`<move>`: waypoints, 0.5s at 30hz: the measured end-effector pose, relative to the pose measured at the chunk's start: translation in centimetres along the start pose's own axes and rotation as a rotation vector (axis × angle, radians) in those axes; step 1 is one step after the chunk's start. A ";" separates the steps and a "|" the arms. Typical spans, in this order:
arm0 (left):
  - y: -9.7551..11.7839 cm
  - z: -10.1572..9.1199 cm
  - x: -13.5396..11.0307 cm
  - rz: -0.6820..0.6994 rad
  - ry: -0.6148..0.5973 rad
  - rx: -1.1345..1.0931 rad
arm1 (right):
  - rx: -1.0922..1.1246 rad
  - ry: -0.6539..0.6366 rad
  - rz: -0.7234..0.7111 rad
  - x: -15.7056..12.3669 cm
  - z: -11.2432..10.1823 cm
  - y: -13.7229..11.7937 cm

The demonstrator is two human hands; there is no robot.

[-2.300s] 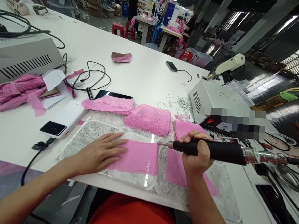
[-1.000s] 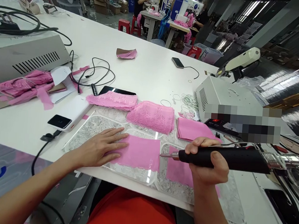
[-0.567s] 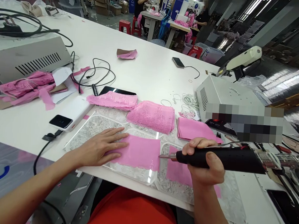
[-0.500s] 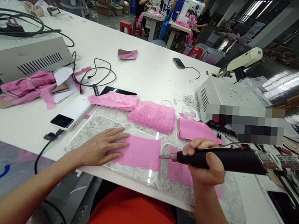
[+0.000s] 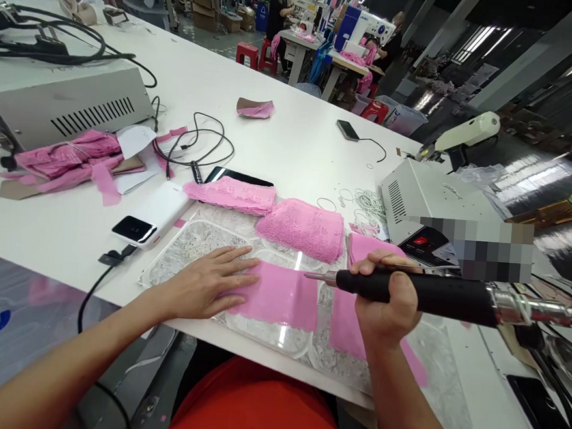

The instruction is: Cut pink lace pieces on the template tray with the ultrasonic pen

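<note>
My left hand (image 5: 215,281) lies flat with fingers spread, over the left side of a pink cloth piece (image 5: 280,299). A clear plastic template (image 5: 277,341) with rounded corners is at the cloth, and glare shows on it. My right hand (image 5: 390,300) is wrapped round a black handheld tool with a metal tip (image 5: 437,297), held nearly level. Its tip points left, at the far edge of the cloth near the right corner; whether it touches cannot be told. Another pink cloth piece (image 5: 347,323) lies under the right hand, partly hidden by it.
Pink lace stacks (image 5: 304,229) lie beyond the cloth. A white power bank (image 5: 153,218) with a cable is on the left. Grey metal boxes (image 5: 78,105) stand at both sides. A phone (image 5: 347,130) lies farther back. People sit at sewing machines (image 5: 360,30) in the background.
The tool's tip has moved from the cloth's right edge to its far edge, up and slightly left. My left hand keeps its place on the cloth. The whole view has shifted slightly.
</note>
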State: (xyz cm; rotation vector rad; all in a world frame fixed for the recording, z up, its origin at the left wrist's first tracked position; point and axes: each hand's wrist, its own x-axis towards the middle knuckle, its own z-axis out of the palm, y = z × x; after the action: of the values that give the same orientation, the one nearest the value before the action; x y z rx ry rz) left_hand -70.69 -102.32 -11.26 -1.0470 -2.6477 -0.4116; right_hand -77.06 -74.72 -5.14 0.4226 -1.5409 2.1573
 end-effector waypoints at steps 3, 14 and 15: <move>0.1 0.2 -0.1 -0.007 0.021 -0.002 | -0.015 -0.019 -0.017 -0.1 0.6 0.5; 0.4 0.2 -0.2 -0.016 0.007 -0.005 | -0.039 -0.039 -0.033 -0.3 1.1 1.2; 0.4 0.2 -0.2 -0.020 0.010 -0.010 | -0.043 -0.040 -0.039 -0.3 1.1 1.3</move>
State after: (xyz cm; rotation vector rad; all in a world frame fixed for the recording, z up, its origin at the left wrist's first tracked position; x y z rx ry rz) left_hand -70.30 -102.08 -11.47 -1.0194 -2.6516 -0.4331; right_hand -77.53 -76.15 -5.98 0.4804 -1.5849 2.0943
